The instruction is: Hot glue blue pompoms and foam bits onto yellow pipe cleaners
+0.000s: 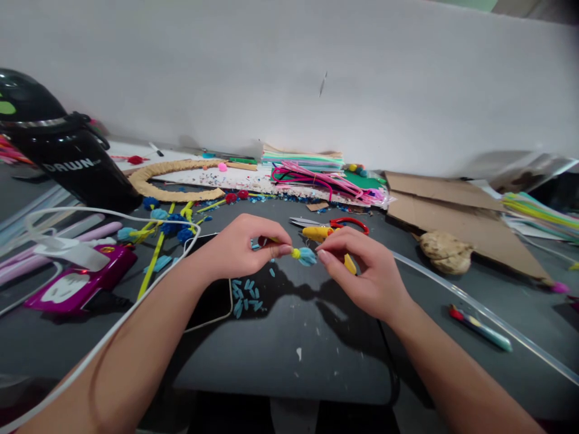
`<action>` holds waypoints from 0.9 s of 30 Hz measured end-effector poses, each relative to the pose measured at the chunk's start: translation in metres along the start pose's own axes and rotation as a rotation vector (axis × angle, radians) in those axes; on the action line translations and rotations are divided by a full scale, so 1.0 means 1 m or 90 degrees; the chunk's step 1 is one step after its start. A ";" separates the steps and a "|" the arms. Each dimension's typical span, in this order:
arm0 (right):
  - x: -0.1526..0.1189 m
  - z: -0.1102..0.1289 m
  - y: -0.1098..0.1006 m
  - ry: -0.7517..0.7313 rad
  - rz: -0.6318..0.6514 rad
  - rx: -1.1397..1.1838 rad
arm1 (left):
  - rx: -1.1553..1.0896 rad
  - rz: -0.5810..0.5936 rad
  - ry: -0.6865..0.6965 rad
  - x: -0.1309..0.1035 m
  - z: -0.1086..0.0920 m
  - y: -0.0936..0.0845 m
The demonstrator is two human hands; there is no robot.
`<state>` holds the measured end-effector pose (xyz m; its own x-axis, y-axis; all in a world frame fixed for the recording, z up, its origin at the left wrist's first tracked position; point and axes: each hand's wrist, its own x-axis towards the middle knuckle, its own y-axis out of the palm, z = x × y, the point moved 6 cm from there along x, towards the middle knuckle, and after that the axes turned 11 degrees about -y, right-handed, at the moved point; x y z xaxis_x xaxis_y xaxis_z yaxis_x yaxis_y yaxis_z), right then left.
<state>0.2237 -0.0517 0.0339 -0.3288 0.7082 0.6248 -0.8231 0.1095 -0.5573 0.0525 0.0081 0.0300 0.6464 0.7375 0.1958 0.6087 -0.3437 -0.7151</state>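
Between my hands is a small craft flower (307, 257) with light-blue petals and a yellow base. My left hand (246, 244) pinches its stem end, thumb against fingers. My right hand (362, 268) is closed in a pinch at the petal tips on the other side. Small light-blue petal pieces (246, 296) lie scattered on the grey table (280, 355) below, beside a phone (210, 307) partly covered by my left forearm. Just behind my right hand are a yellow glue gun (316, 232), partly hidden, and scissors (350, 225) with red handles.
A black bottle (67, 144), a white cable (113, 212) and a purple power strip (85, 280) occupy the left. Blue and yellow craft flowers (174, 224) lie nearby. Cardboard (456, 217), a clear rod (479, 307) and a pen-like tube (482, 328) are at right. A wall stands behind.
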 end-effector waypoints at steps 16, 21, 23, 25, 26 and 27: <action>-0.001 -0.004 0.005 0.012 -0.003 -0.044 | 0.042 -0.034 0.051 -0.001 -0.006 0.000; -0.001 -0.005 0.005 0.017 0.005 -0.046 | 0.053 -0.036 0.056 -0.002 -0.006 0.002; -0.002 -0.006 0.006 0.014 0.016 -0.046 | 0.052 -0.033 0.059 -0.001 -0.006 0.002; -0.002 -0.006 0.006 0.010 0.027 -0.045 | 0.052 -0.031 0.060 -0.001 -0.005 0.002; -0.002 -0.006 0.007 0.009 0.030 -0.044 | 0.051 -0.030 0.061 -0.001 -0.005 0.002; -0.002 -0.006 0.007 0.008 0.032 -0.044 | 0.049 -0.030 0.062 -0.001 -0.005 0.002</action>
<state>0.2215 -0.0483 0.0257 -0.3634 0.7223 0.5884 -0.7714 0.1209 -0.6248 0.0554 0.0037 0.0316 0.6611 0.6912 0.2919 0.6054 -0.2616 -0.7517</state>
